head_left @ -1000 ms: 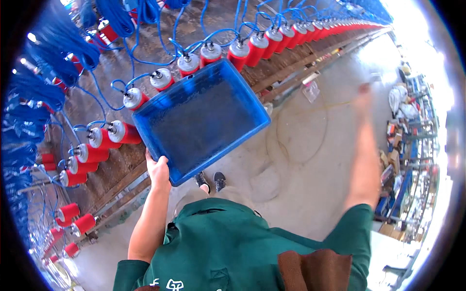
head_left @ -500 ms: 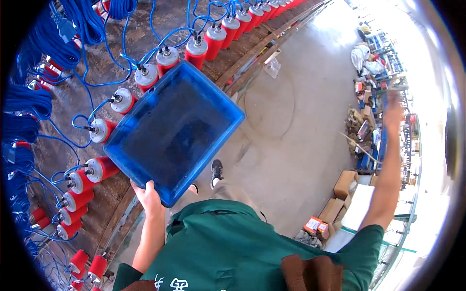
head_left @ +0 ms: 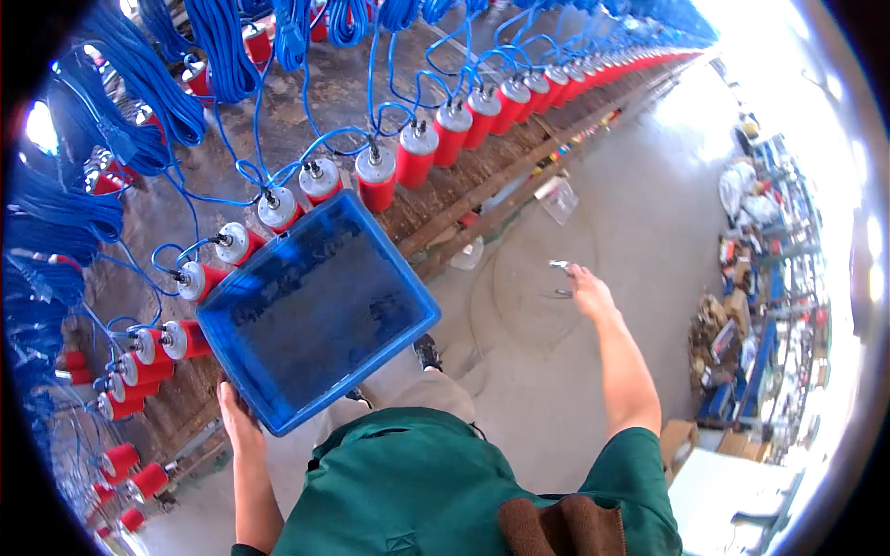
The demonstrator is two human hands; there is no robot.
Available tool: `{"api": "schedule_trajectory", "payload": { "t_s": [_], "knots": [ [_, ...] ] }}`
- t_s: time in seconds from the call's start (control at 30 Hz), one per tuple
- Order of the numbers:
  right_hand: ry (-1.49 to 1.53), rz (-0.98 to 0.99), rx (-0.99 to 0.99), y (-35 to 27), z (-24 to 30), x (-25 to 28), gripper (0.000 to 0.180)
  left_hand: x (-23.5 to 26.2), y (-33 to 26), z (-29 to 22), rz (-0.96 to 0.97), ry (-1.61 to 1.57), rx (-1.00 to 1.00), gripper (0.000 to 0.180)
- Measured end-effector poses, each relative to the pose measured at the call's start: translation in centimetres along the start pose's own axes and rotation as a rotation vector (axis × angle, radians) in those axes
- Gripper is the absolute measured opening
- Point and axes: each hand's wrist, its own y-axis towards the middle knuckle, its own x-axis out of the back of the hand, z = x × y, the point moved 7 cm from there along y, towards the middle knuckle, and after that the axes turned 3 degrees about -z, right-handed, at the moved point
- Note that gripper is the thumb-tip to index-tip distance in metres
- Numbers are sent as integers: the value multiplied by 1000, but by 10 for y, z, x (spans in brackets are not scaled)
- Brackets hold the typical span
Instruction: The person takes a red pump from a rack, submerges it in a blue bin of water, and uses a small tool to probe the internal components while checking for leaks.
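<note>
A blue rectangular plastic tray (head_left: 320, 424) is tilted in front of me at the table's edge, its bottom dark with wetness or dirt. My left hand (head_left: 239, 422) grips its near left side; part of the fingers is hidden behind the wall. Out over the floor to the right of the tray, my right hand (head_left: 591, 295) is closed on a small shiny metal thing (head_left: 559, 265), too small to name. Along the tray's far left side stand red cylinders with silver caps (head_left: 239, 243), each with a blue cable at its top.
The brown wooden table (head_left: 408, 218) bears a long row of these cylinders, with coiled blue cables (head_left: 218, 46) behind them. A clear plastic bag (head_left: 559, 199) lies near the table's edge. Cluttered shelves (head_left: 742, 343) and cardboard boxes (head_left: 680, 443) line the right side.
My right arm has swung in from the far right shelves to above the floor, now with a small metal thing in hand. The tray has shifted down and slightly left in view.
</note>
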Motion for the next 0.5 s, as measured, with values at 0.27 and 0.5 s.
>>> {"api": "schedule_trajectory", "payload": {
  "t_s": [0.27, 0.5],
  "knots": [
    [-82, 171, 307, 121, 155, 7, 36, 56, -90, 33, -461, 272, 147, 75],
    [-61, 213, 287, 192, 225, 0, 37, 77, -182, 100, -543, 273, 299, 62]
  ]
}}
